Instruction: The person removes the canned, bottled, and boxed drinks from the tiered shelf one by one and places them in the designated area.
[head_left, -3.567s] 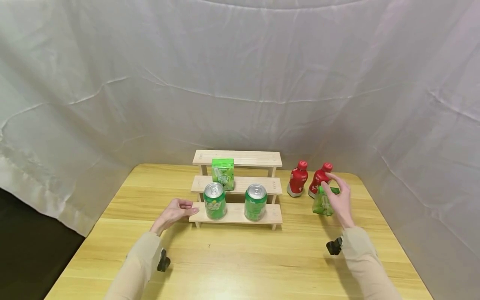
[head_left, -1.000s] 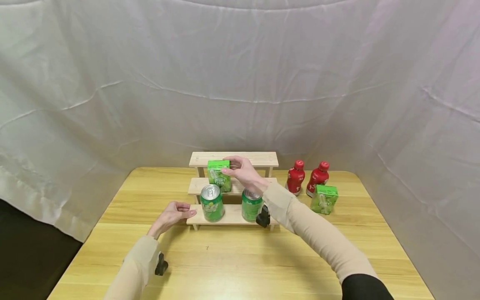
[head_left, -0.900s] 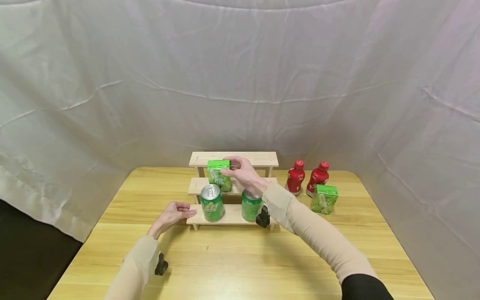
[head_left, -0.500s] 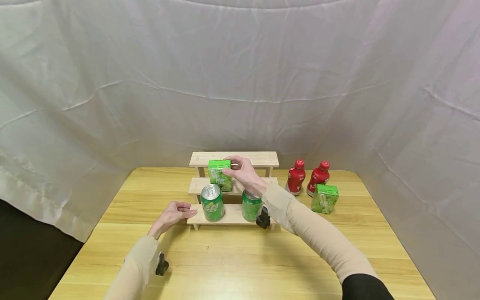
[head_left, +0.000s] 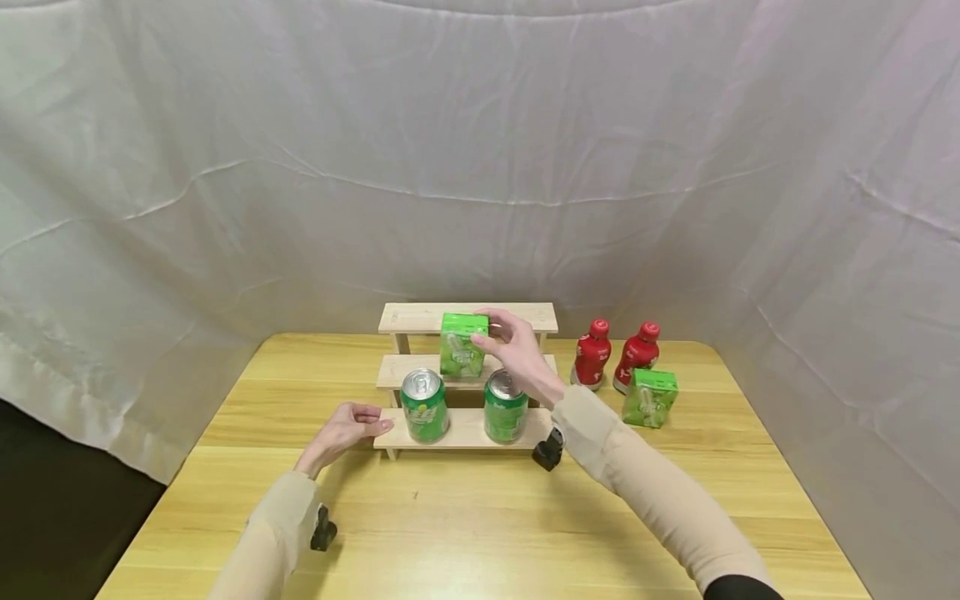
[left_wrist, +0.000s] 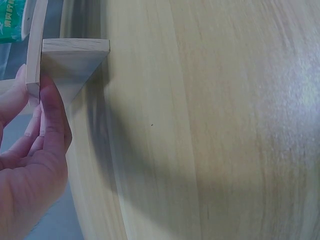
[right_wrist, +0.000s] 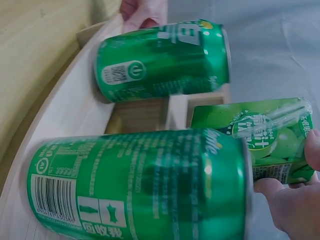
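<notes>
Here the right hand (head_left: pixel 517 354) pinches a green rectangular juice carton (head_left: pixel 461 345) at frame centre, over the middle step of the pale wooden three-step rack (head_left: pixel 540 317). The left hand (head_left: pixel 347 430), fingers relaxed, touches the rack's lower-left end beside two green soda cans (head_left: pixel 424 406).

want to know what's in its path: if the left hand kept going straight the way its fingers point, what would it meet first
The left hand already touches the left end of the wooden rack's bottom shelf. Straight on, it would likely meet the left green can first, though depth is uncertain.
</notes>
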